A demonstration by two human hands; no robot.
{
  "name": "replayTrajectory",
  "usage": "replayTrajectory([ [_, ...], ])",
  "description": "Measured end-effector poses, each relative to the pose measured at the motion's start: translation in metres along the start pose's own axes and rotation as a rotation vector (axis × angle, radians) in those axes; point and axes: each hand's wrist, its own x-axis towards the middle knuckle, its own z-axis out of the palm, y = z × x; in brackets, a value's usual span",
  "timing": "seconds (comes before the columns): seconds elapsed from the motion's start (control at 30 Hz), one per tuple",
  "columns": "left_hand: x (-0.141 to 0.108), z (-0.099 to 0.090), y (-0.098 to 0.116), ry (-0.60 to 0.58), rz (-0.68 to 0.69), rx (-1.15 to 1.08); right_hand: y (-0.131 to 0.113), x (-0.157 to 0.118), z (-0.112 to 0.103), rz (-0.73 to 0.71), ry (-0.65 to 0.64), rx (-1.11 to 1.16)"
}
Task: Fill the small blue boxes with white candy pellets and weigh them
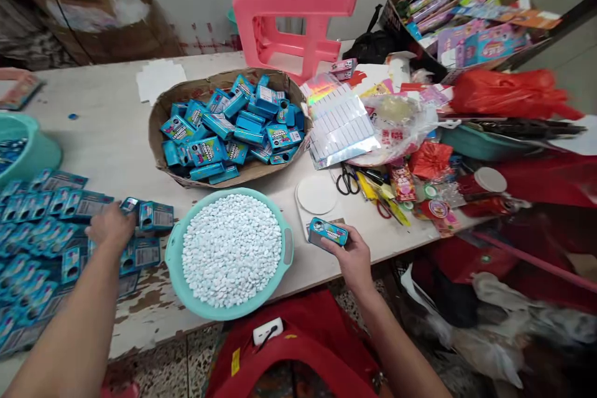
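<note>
Blue rectangular box [328, 233], grasped in the right hand [355, 256], is at three o'clock from the round turquoise plastic basin [224, 313]; at nine o'clock the left hand [112, 224] touches blue cartons [156, 216], its grip unclear.

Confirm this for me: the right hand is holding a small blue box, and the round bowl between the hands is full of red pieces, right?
Not quite: the pieces are white, not red, as the head view shows. The right hand is holding a small blue box, and the round bowl is between it and the left hand.
</note>
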Motion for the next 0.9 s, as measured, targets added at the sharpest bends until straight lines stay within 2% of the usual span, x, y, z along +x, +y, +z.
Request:
replayTrajectory([
  [0.1,-0.029,0.002,0.007,0.169,0.132,0.409,0.007,0.025,0.006,-0.035,0.049,0.042],
  [0.13,-0.042,0.004,0.013,0.188,0.18,0.447,0.011,0.038,0.01,-0.069,0.073,0.046],
  [0.23,-0.083,0.018,0.036,0.198,0.349,0.371,0.025,0.082,0.022,-0.174,0.118,0.04],
  [0.3,-0.112,0.035,0.054,0.153,0.452,0.269,0.034,0.105,0.028,-0.191,0.11,0.041],
  [0.37,-0.138,0.055,0.073,0.07,0.505,0.163,0.043,0.116,0.029,-0.171,0.09,0.042],
  [0.5,-0.172,0.099,0.108,-0.201,0.527,0.069,0.058,0.1,0.007,-0.137,0.102,-0.047],
  [0.6,-0.18,0.12,0.127,-0.289,0.546,0.15,0.07,0.072,-0.023,-0.039,0.17,-0.105],
  [0.77,-0.18,0.125,0.137,-0.365,0.471,0.213,0.086,0.04,-0.065,0.093,0.302,-0.165],
  [0.9,-0.181,0.121,0.135,-0.376,0.418,0.135,0.094,0.033,-0.073,0.123,0.324,-0.161],
])
